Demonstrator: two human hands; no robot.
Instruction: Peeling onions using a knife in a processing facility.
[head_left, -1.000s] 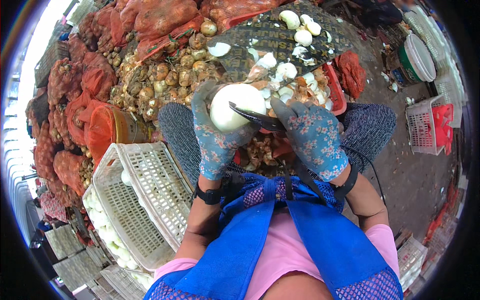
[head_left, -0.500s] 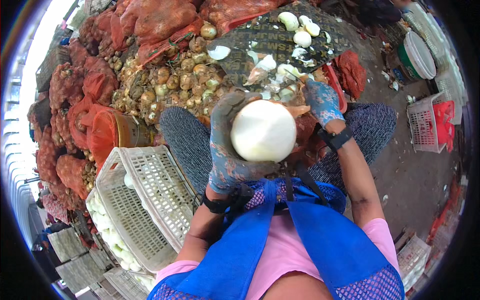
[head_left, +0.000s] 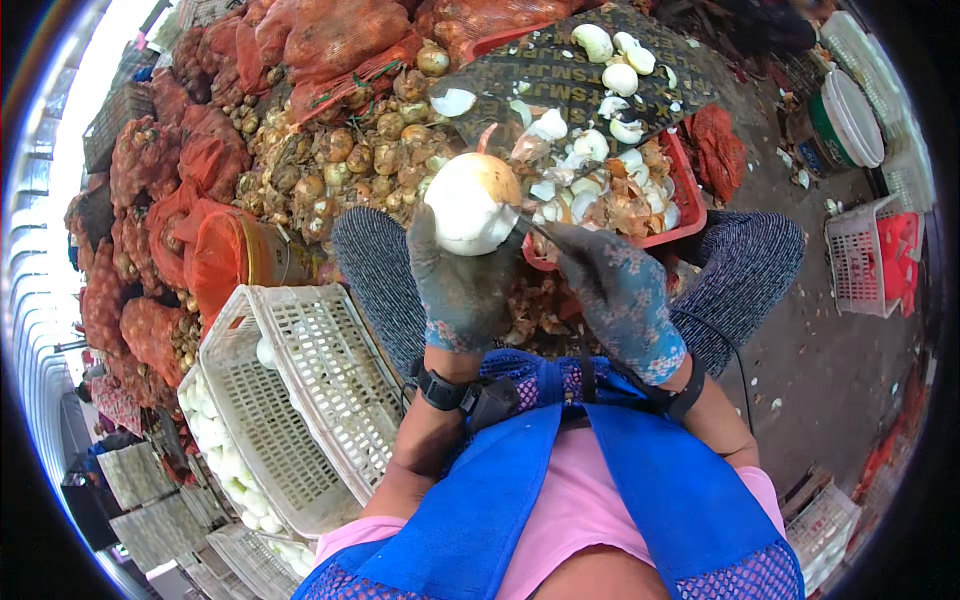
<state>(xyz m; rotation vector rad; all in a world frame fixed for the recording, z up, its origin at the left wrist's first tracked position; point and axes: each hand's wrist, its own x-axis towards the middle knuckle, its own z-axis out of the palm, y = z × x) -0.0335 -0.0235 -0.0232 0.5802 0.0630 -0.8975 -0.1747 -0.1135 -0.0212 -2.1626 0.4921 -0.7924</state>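
In my left hand, gloved in a dirty floral glove, sits a large, mostly white onion. A yellowish patch of skin is left at its top. My right hand, in a matching glove, is closed around a small knife. The knife's dark, thin blade meets the onion's right side; most of its handle is hidden by my fingers. Beyond my hands a red tray holds onion skins and scraps.
Unpeeled onions are heaped ahead, with red mesh sacks behind. A dark printed sheet bears several peeled onions. At left stand an orange-lined bucket and a white crate; at right, a lidded bucket and a basket.
My left hand has moved slightly forward and left, turning the onion. My right hand has come back from over the scraps to the onion, bringing the knife against it.
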